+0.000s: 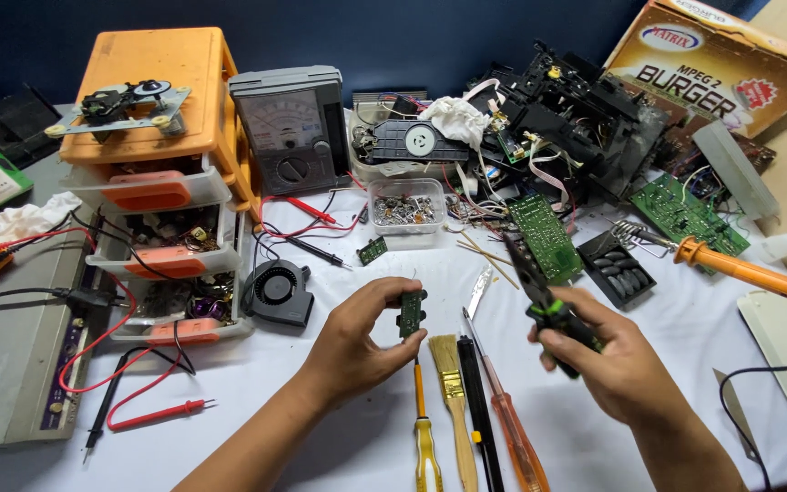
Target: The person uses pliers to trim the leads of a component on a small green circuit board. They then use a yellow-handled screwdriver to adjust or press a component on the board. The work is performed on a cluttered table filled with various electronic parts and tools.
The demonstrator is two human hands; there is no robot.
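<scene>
White cloth-covered table (339, 428) fills the view, dark blue wall (393, 36) behind it, well beyond the fingertips. Orange drawer unit (166, 109) stands far left of the fingers, grey flat case (2, 364) at the left edge, cardboard box (721, 55) leaning at the back right. Light is even and bright, soft shadows only.

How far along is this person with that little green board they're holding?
Done: the small green board is off the bench, pinched upright in the left hand. In hand: the right hand grips black pliers, their tips not yet touching the board. Left: no tool has met the board; screwdrivers and brush lie unused below.
</scene>
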